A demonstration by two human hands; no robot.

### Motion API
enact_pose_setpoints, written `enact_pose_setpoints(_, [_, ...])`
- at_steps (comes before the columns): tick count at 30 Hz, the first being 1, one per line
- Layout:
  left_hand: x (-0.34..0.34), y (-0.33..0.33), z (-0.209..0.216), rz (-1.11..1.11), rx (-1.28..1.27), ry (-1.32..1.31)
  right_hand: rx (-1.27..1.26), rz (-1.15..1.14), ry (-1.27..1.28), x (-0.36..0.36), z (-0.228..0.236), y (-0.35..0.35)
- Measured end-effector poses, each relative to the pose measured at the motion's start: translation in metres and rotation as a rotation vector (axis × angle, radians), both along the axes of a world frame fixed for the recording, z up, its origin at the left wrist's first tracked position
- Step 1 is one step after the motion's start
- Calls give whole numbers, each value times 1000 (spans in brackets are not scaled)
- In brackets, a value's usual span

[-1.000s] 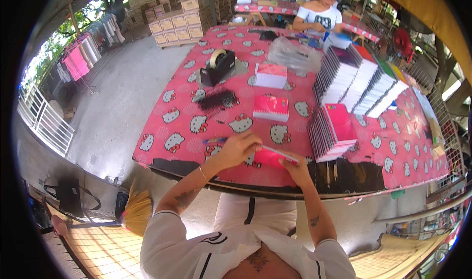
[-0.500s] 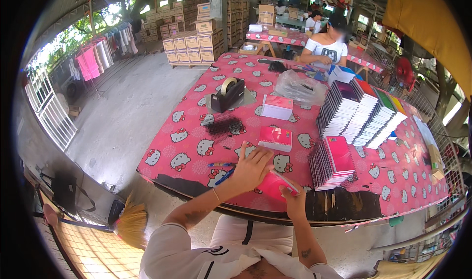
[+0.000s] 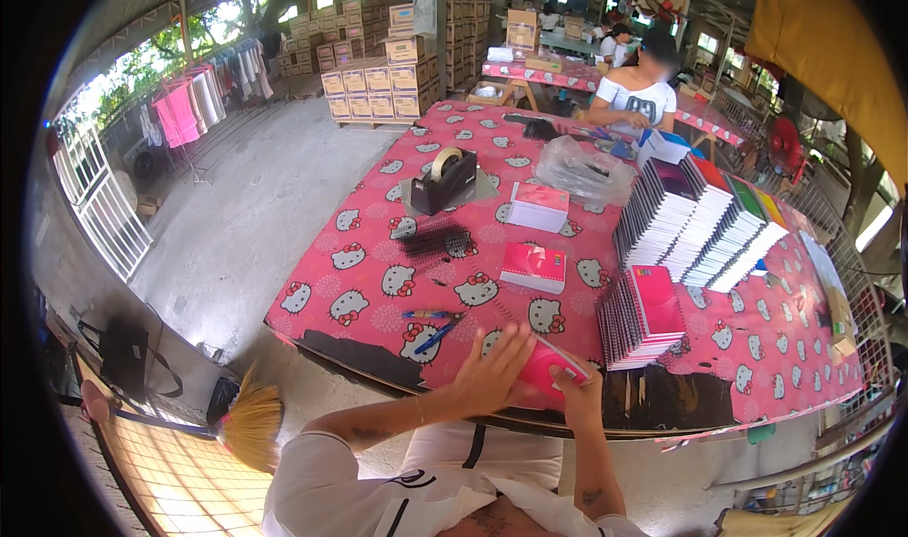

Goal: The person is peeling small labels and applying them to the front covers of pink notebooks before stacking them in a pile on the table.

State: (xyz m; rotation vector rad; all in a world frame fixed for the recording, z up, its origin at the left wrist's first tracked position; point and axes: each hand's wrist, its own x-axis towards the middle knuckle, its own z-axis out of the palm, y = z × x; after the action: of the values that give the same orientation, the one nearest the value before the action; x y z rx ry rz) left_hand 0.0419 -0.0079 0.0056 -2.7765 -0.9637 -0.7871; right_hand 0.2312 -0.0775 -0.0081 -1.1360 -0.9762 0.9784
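Now left fingers (image 3: 512, 353) lie straightened against one pink notebook (image 3: 547, 361), blue pen (image 3: 436, 337) newly uncovered; right fingers (image 3: 571, 380) grip it.

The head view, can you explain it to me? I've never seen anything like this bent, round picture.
There's no machine here, just a person's own bare hands. The camera is worn on the head, looking down; its fisheye lens bends straight edges. The right hand holds a pink notebook near the table's front edge, while the left hand rests against it. On the pink patterned table are pens, a tape dispenser, a clear plastic bag and stacked spiral notebooks. Another person is across the table.
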Motion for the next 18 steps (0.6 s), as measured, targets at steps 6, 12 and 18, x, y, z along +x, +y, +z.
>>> enact_pose_setpoints(6, [-1,-11,-21,-56,-3,49,-36,-13,8,1,6,-7])
enact_pose_setpoints(12, [16,15,17,36,96,104,-58,64,49,-1,16,-8])
enact_pose_setpoints(18, [21,9,18,-3,32,-1,-67,130,52,1,10,-3])
